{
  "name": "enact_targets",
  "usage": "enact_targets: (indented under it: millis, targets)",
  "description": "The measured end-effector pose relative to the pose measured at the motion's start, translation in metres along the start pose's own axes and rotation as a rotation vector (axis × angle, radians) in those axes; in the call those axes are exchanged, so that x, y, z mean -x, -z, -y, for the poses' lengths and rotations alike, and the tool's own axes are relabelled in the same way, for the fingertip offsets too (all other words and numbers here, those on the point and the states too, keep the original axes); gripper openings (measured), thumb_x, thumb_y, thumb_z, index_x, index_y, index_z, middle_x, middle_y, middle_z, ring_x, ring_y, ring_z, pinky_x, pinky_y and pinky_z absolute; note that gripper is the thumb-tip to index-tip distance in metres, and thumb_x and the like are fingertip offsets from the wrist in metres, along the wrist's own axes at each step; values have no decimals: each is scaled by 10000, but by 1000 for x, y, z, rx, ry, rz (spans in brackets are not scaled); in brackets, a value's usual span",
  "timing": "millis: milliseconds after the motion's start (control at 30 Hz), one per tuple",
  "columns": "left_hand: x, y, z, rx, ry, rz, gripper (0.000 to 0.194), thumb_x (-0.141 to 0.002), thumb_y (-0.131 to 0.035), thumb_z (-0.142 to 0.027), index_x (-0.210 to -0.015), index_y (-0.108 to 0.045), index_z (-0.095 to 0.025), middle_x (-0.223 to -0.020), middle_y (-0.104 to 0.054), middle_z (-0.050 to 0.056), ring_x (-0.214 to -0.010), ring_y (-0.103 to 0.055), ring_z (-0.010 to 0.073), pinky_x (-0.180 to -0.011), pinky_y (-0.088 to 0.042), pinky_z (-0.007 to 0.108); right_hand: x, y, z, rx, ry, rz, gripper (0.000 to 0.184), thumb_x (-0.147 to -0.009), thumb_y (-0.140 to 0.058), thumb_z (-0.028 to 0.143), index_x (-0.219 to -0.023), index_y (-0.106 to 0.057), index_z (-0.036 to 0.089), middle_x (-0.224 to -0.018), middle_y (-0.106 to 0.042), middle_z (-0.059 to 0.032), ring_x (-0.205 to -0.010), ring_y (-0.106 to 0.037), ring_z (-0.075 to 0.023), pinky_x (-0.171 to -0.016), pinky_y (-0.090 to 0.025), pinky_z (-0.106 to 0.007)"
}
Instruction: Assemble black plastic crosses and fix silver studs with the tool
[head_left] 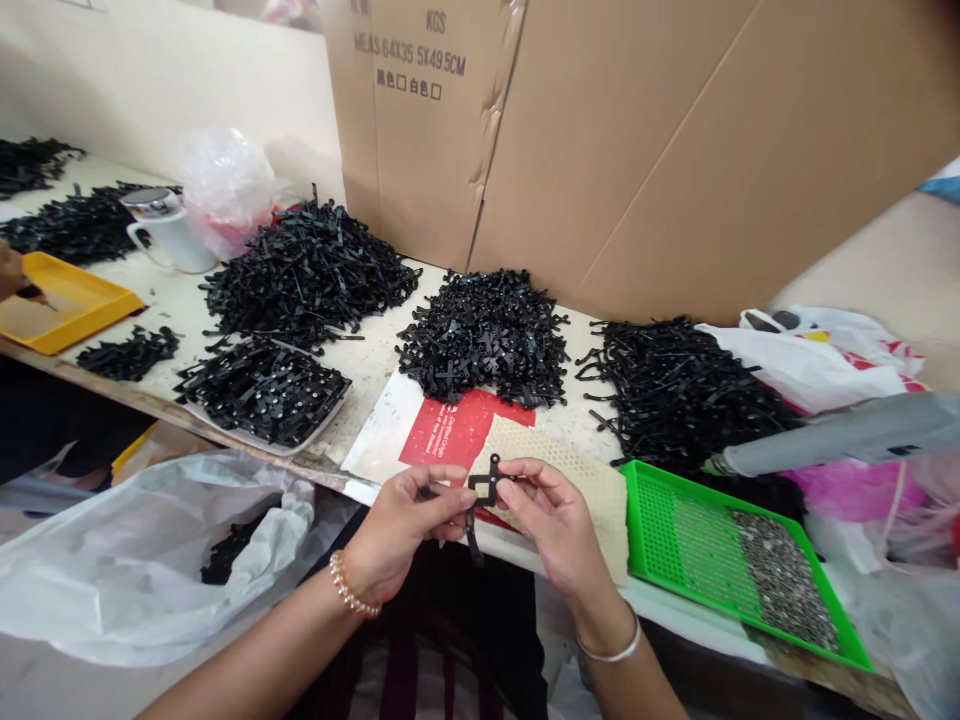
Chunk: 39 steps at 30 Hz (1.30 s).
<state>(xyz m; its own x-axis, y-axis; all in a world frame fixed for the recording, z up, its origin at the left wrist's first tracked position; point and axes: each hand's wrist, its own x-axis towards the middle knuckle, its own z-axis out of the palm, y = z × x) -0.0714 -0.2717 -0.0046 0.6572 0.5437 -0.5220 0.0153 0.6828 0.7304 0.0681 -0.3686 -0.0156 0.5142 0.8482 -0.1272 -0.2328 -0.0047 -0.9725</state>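
My left hand [401,530] and my right hand [551,520] meet at the table's front edge. Both pinch a small black plastic part [484,485] made of crossed strips, one strip hanging down between the hands. The fingers of each hand are closed on it. Under the hands lies a cream perforated pad [592,480] on a red and white paper [450,430]. A pearl bracelet is on my left wrist, a silver bangle on my right.
Heaps of black plastic strips [487,335] cover the table [375,365], one on a white tray [266,390]. A green tray [675,540] holds small metal bits. A grey tool [840,435], a white mug [176,235], plastic bags, a yellow tray [60,300] and cardboard boxes [637,140] surround them. Another person's hand [11,272] shows far left.
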Motion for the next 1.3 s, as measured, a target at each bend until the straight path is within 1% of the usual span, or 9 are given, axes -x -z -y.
enact_targets:
  millis: [133,267,500,567,633,733,900,1033,1300]
  targets:
    - [-3,-3,5,139,-38,-95,522,-566,-869,-277,-1012,-622,-165,-697,-665,-11,-608,-610,89,-609,-510,188,10,-11,-12,135,112,-33,171,-788,-708,342,-910,-691,222,-960,-650,-56,-896,-617,-192,-763,-539,-300]
    - [-4,-3,11,228,68,-25,304,-565,-867,-278,-737,-663,-133,-767,-672,11,-697,-617,93,-695,-509,194,17,-15,-22,290,228,-70,144,-838,-653,293,-967,-698,245,-975,-631,-69,-925,-602,-208,-769,-530,-314]
    - [-4,-8,17,137,64,23,270,-573,-858,-302,-695,-678,-141,-746,-680,16,-730,-619,121,-747,-494,225,37,-11,-30,559,432,-148,206,-859,-621,228,-1046,-666,301,-1065,-587,-65,-1010,-566,-224,-861,-502,-371]
    - [-9,-12,13,64,38,14,270,-580,-852,-312,-691,-675,-141,-737,-685,16,-704,-616,115,-717,-491,213,47,2,-24,727,542,-295,396,-812,-680,243,-1186,-588,336,-1242,-496,-66,-1171,-468,-265,-987,-426,-438]
    - [-18,-19,7,-12,1,28,265,-598,-841,-314,-707,-673,-141,-746,-693,18,-692,-620,115,-697,-492,212,54,24,-10,789,701,-612,625,-763,-728,248,-1305,-451,390,-1368,-358,-38,-1282,-341,-284,-1064,-339,-481]
    - [-36,-37,-1,-87,-21,84,251,-635,-819,-294,-763,-680,-130,-807,-708,40,-725,-642,125,-710,-509,220,50,65,15,629,829,-970,725,-787,-697,227,-1354,-292,431,-1436,-234,10,-1340,-260,-243,-1121,-253,-459]
    - [-63,-84,4,-130,153,199,166,-668,-794,-181,-756,-666,-122,-778,-705,51,-640,-642,111,-614,-541,211,13,100,46,396,564,-638,632,-811,-664,325,-1322,-295,281,-1240,-534,-81,-1049,-566,-196,-924,-462,-362]
    - [-80,-119,24,-153,265,310,168,-671,-790,-133,-687,-624,-110,-745,-697,69,-624,-647,119,-579,-547,205,-2,109,62,378,515,-456,546,-855,-602,309,-1294,-278,285,-1064,-642,-37,-856,-615,-158,-796,-497,-330]
    - [-95,-151,61,-191,328,255,130,-757,-703,-82,-689,-594,-104,-734,-693,74,-585,-639,116,-544,-546,217,-12,173,47,110,587,-759,433,-720,-690,283,-1100,-489,232,-556,-490,103,-444,-425,-87,-455,-382,-208]
